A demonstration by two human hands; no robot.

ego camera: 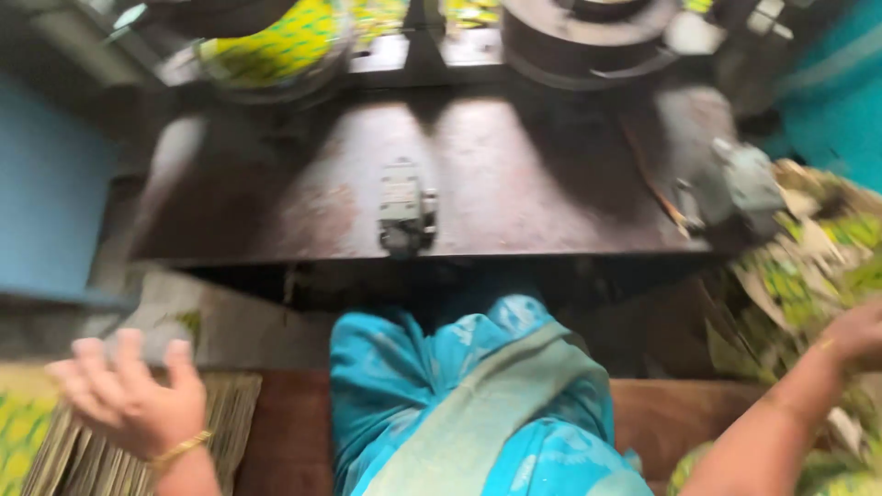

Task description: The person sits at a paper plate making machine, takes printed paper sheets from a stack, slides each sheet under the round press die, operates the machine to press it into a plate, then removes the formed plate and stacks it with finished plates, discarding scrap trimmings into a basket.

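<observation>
Left hand (129, 400) fingers spread over stack (83, 450) just beneath. Right hand (854, 335) in loose pile (808, 276), fingers' state unclear. Blind grab risks toppling stack edge, I'd guess.

One head-worn camera looks steeply down and forward, close over the person's lap (478, 404), onto a dark metal desk (514, 184) just ahead.
</observation>
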